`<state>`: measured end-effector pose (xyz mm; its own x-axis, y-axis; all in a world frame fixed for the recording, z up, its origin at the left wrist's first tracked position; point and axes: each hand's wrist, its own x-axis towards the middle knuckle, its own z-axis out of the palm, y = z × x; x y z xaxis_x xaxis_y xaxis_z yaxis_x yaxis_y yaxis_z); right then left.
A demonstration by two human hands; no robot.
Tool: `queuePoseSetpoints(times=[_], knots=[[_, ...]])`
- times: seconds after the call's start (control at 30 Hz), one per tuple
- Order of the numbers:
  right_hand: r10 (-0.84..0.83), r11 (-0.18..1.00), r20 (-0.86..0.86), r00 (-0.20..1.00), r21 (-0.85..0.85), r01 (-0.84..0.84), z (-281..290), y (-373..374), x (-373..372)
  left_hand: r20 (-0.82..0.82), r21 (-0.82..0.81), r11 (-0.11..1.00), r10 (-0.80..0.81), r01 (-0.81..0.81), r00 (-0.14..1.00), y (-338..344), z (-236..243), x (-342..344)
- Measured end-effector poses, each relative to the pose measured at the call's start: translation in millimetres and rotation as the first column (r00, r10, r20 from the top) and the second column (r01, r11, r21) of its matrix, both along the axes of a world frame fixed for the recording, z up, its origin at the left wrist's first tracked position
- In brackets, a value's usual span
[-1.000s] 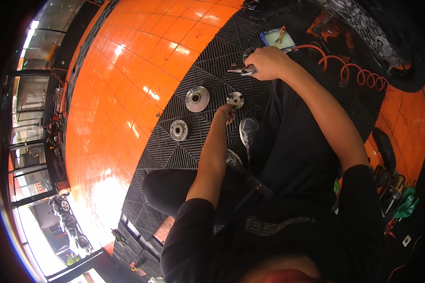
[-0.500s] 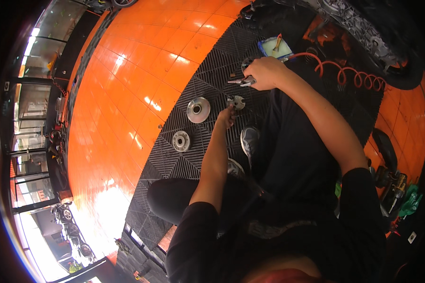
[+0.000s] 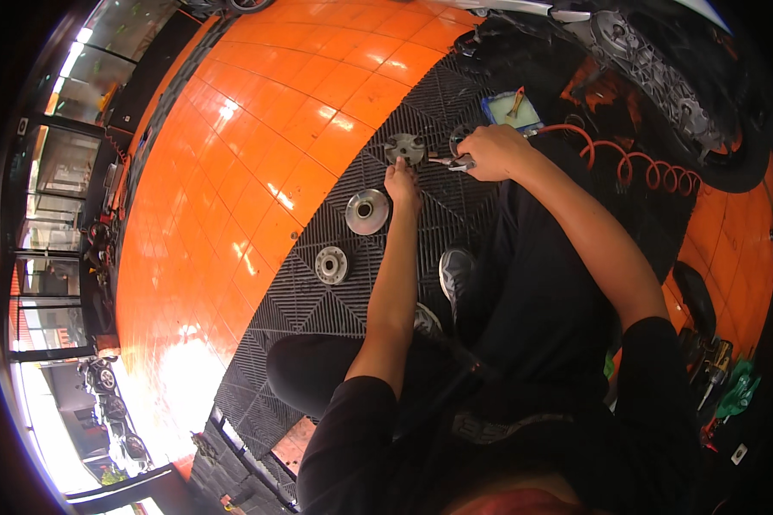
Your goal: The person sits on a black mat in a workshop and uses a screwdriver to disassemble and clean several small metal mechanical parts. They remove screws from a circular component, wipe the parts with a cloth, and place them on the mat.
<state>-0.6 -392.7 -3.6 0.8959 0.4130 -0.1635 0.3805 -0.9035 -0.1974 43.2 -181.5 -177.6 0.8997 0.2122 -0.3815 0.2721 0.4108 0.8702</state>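
Note:
My left hand [image 3: 403, 183] is closed on the edge of a notched round metal plate [image 3: 404, 147], held over the black ribbed mat. In my right hand [image 3: 493, 153] is an air blow gun [image 3: 460, 161], fingers wrapped round it. Its thin nozzle points left, close to the plate. A red coiled hose [image 3: 631, 163] runs off to the right from beside that hand. Left of my left wrist lies a shiny metal pulley disc [image 3: 378, 225], and nearer to me a smaller round metal hub [image 3: 331, 279].
Past my right hand stands a blue-edged tray [image 3: 495, 112] of pale liquid, with a brush [image 3: 516, 102] across it. A vehicle's exposed engine casing [image 3: 661, 86] is at the far right. Orange floor tiles [image 3: 258, 163] border the mat [image 3: 318, 313] on the left. A green object [image 3: 737, 390] lies right.
My left hand has carried the metal plate farther away from me and a little left, up beside the blow gun's nozzle. My right hand keeps its hold on the blow gun. The view has shifted slightly.

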Motion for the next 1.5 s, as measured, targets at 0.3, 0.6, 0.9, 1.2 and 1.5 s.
queuePoseSetpoints(times=[0.3,0.6,0.9,1.2,1.5], knots=[[0.076,0.992,-0.061,0.995,0.106,-0.07,0,14,14,0.12,-0.001,0.981,0.194,-0.195,0.974,65,-45,-2],[0.091,0.984,-0.102,0.991,0.16,-0.074,-14,16,31,0.058,0.038,0.998,0.048,-0.05,0.997,46,-11,-13],[0.131,0.981,-0.167,0.977,0.161,-0.104,-13,27,41,0.083,0.015,0.998,-0.056,0.055,0.995,24,-7,-21],[0.1,0.992,-0.147,0.984,0.091,-0.087,-21,27,41,0.054,0.064,0.99,-0.131,0.128,0.99,12,6,-26],[0.1,0.993,-0.135,0.986,0.081,-0.089,-19,27,38,0.071,0.023,0.986,-0.168,0.167,0.983,5,15,-28]])
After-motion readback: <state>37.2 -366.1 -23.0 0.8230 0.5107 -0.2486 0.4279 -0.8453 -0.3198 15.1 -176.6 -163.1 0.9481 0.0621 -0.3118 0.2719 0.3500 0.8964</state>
